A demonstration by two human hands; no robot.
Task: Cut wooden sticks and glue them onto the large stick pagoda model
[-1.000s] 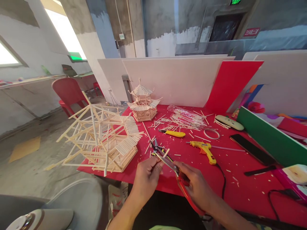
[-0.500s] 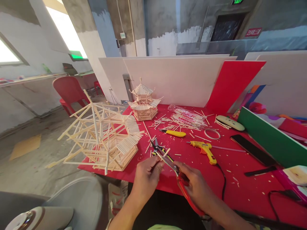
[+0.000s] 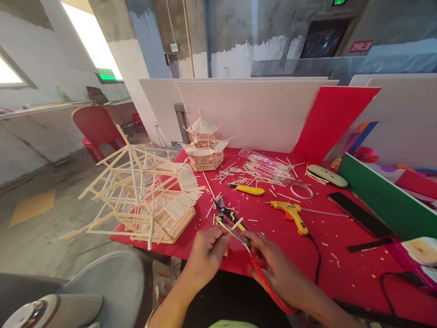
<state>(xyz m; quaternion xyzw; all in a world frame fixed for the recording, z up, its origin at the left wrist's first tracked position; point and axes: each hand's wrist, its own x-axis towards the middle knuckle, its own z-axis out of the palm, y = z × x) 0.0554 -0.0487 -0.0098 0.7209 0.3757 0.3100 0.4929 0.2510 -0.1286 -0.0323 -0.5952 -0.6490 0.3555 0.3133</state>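
My left hand (image 3: 207, 251) pinches a short thin wooden stick (image 3: 238, 223) between thumb and fingers above the table's front edge. In my right hand (image 3: 275, 262) is a pair of red-handled scissors (image 3: 269, 288), its blades pointing left and meeting the stick near my left fingertips. Whether the blades have bitten into the stick I cannot tell. Just beyond lies a black and yellow cutting tool (image 3: 229, 213), partly hidden by the scissors. Left of my hands stands a large unfinished pavilion model (image 3: 180, 205) of sticks, with an open frame and some roof panels.
A smaller pagoda model (image 3: 204, 152) stands at the back. Loose sticks (image 3: 254, 171), a yellow utility knife (image 3: 249, 189), a tape ring (image 3: 302, 191) and a yellow glue gun (image 3: 290, 214) with a cord lie on the red table (image 3: 293, 259). A phone (image 3: 358, 212) is at right.
Both hands have come slightly lower and nearer, with the stick and scissors still held. The view has shifted a little; the models and tools on the table stay put.
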